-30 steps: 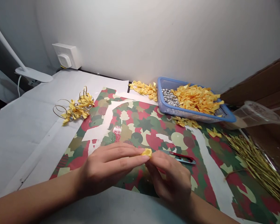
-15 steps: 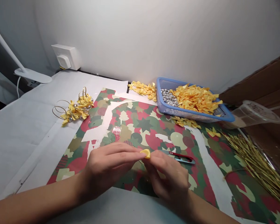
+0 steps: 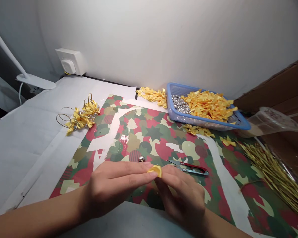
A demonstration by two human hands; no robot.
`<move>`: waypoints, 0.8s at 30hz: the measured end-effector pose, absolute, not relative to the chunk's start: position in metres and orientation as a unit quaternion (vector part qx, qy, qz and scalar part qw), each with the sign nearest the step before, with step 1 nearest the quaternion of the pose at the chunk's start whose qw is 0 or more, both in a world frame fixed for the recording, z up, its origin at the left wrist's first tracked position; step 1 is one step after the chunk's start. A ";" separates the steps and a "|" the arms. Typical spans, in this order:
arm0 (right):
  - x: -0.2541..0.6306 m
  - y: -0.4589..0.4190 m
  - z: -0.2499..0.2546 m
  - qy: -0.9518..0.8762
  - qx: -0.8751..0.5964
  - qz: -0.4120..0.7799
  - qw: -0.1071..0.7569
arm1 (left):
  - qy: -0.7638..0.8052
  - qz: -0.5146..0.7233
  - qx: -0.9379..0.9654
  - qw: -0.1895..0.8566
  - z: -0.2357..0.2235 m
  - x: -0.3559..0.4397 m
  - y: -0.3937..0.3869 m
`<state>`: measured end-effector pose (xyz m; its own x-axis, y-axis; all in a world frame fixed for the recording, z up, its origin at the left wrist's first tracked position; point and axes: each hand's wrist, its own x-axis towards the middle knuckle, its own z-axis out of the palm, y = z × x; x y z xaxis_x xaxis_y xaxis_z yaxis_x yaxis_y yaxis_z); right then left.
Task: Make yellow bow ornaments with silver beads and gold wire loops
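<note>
My left hand (image 3: 119, 181) and my right hand (image 3: 182, 191) meet over the patterned sheet, fingertips closed. Between them they pinch a small yellow ribbon bow (image 3: 157, 171), partly covered by the fingers. A silver bell (image 3: 142, 159) shows just beyond my left fingers; what joins it to the bow, if anything, is hidden. Close behind my right hand lie thread snips (image 3: 192, 168) with a red and blue-grey handle, touched by neither hand.
A blue basket (image 3: 172, 114) at the back holds yellow bows (image 3: 208, 105) and silver bells (image 3: 180, 104). Finished-looking gold rings with bows and bells (image 3: 83, 115) lie left. Dry-looking stems (image 3: 275, 178) and a clear plastic cup (image 3: 268, 122) are on the right. A lamp base (image 3: 36, 81) stands far left.
Both hands have shifted slightly toward me with the yellow bow between them. The silver bell, hidden before, now shows beyond my left fingers.
</note>
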<state>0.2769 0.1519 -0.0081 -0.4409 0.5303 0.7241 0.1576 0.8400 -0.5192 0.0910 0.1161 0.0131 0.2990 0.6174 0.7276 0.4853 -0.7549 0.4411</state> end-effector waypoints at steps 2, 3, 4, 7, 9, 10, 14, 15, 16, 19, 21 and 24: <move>0.276 0.151 -0.008 -0.827 -0.208 0.191 0.487 | 0.337 0.466 0.816 0.056 0.014 0.089 0.116; 0.276 0.151 -0.008 -0.827 -0.207 0.190 0.487 | 0.335 0.457 0.822 0.053 0.015 0.088 0.116; 0.277 0.151 -0.008 -0.827 -0.207 0.187 0.488 | 0.333 0.450 0.827 0.052 0.017 0.088 0.116; 0.278 0.151 -0.008 -0.829 -0.210 0.183 0.484 | 0.336 0.441 0.830 0.055 0.019 0.087 0.115; 0.279 0.151 -0.009 -0.829 -0.208 0.186 0.484 | 0.335 0.440 0.831 0.059 0.020 0.087 0.115; 0.279 0.151 -0.009 -0.829 -0.205 0.188 0.485 | 0.334 0.441 0.831 0.060 0.020 0.087 0.115; 0.278 0.152 -0.009 -0.828 -0.201 0.183 0.490 | 0.330 0.444 0.831 0.060 0.020 0.087 0.115; 0.278 0.151 -0.008 -0.828 -0.201 0.180 0.492 | 0.328 0.444 0.832 0.059 0.020 0.087 0.116; 0.278 0.151 -0.008 -0.828 -0.201 0.179 0.492 | 0.326 0.444 0.832 0.060 0.020 0.087 0.116; 0.278 0.151 -0.008 -0.831 -0.199 0.178 0.488 | 0.320 0.448 0.833 0.061 0.019 0.087 0.117; 0.279 0.151 -0.008 -0.832 -0.198 0.179 0.487 | 0.318 0.444 0.836 0.060 0.018 0.087 0.117; 0.279 0.151 -0.008 -0.831 -0.200 0.175 0.488 | 0.320 0.437 0.839 0.055 0.016 0.087 0.116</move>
<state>0.2786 0.1506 -0.0082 -0.4431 0.5027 0.7422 0.1610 0.8591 -0.4857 0.0868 0.1163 0.0163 0.4127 0.5853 0.6979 0.4893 -0.7887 0.3722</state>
